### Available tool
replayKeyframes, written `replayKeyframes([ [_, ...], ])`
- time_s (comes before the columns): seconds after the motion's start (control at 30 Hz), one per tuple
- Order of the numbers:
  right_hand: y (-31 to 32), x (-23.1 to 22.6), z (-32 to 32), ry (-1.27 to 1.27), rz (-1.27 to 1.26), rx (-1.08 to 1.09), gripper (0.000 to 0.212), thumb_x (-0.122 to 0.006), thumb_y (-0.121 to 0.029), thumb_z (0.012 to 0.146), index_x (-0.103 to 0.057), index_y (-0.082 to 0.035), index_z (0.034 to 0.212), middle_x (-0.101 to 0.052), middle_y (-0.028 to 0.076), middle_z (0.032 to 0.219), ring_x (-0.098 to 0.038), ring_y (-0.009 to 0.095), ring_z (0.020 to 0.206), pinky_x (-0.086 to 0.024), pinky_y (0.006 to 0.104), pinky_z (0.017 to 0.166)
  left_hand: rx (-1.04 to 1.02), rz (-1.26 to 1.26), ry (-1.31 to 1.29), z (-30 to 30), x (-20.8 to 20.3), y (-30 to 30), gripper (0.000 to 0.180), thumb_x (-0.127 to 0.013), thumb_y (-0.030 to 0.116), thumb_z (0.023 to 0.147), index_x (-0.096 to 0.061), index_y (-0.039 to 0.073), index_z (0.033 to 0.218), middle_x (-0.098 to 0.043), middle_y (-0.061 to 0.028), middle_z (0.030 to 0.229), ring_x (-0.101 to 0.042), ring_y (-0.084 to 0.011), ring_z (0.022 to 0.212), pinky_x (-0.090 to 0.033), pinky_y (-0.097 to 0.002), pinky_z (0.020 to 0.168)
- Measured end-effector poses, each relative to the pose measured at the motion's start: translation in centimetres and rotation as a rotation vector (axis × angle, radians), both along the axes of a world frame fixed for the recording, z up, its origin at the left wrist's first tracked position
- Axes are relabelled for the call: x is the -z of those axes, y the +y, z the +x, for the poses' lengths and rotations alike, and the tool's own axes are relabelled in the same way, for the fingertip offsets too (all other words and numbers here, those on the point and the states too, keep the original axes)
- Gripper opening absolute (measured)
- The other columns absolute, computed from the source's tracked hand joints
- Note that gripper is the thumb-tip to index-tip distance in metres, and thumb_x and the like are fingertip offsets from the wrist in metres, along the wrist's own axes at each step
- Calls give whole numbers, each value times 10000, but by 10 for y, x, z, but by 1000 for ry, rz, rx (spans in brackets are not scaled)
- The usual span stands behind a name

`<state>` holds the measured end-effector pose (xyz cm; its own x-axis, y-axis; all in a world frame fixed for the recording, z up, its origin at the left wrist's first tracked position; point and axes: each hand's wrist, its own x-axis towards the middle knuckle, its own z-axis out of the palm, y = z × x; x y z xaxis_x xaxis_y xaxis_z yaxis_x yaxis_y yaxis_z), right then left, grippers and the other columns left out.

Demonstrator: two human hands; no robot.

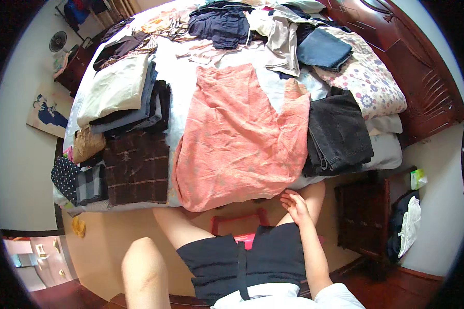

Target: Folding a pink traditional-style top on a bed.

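Observation:
A wide pink garment (237,136) lies spread and wrinkled on the bed, with a narrower part reaching up on its right side. Its lower edge hangs over the bed's front edge. My right hand (295,207) rests by my right knee, just below that edge; its fingers are stretched out and it holds nothing. At the lower left a bent bare limb, apparently my left elbow, shows close up, while my left hand is out of sight. Folded black jeans (339,134) lie right of the pink garment, and a folded brown checked garment (137,167) lies left of it.
A stack topped with cream trousers (113,88) is on the left of the bed. Loose clothes, including a dark navy garment (219,26), cover the far end. Folded blue jeans (325,49) sit against a floral pillow (368,77). A dark wooden nightstand (363,213) stands right.

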<state>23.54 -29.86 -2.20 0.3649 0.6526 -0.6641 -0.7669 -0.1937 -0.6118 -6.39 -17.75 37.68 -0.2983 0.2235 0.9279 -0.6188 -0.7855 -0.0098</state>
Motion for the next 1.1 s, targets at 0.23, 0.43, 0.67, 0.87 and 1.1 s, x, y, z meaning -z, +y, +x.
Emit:
replayKeyframes([
  [0.23,-1,-14,-8,-154,27,-143,264,-504,-221,923,-604,-33,1080,-646,80,1065,-616,196,967,-464,318,834,-125,166,-267,13,33,-29,331,-526,178,914,-509,34,1211,-479,-121,1287,-417,-286,1185,-333,-421,991],
  [0.43,7,-40,-20,-265,-109,-350,249,-523,-207,926,-617,-54,1098,-644,50,1079,-607,156,989,-437,271,854,-671,164,-132,23,90,-20,307,-578,200,878,-559,69,1155,-550,-90,1135,-501,-246,1033,-407,-409,881],
  [0.67,51,-103,-13,-742,142,-640,245,-523,-151,924,-604,-37,1126,-499,55,1257,-513,149,1107,-404,290,925,-355,-307,386,35,104,47,142,-491,129,866,-559,181,753,-547,38,797,-507,-120,735,-397,-291,638],
  [0.87,99,-102,-20,-745,64,-581,265,-570,-99,877,-579,-52,1138,-341,113,1376,-432,223,1193,-406,345,954,151,613,-505,59,58,121,199,-644,100,824,-608,188,999,-560,115,940,-518,-54,874,-414,-241,711],
  [1.1,78,-77,-70,-1350,-229,-754,516,-653,-152,789,-472,-95,1268,-122,244,1466,-285,426,1288,-277,487,1055,165,207,-476,53,33,107,227,-515,141,915,-544,51,1121,-596,-14,1099,-527,-135,1046,-421,-277,852],
])
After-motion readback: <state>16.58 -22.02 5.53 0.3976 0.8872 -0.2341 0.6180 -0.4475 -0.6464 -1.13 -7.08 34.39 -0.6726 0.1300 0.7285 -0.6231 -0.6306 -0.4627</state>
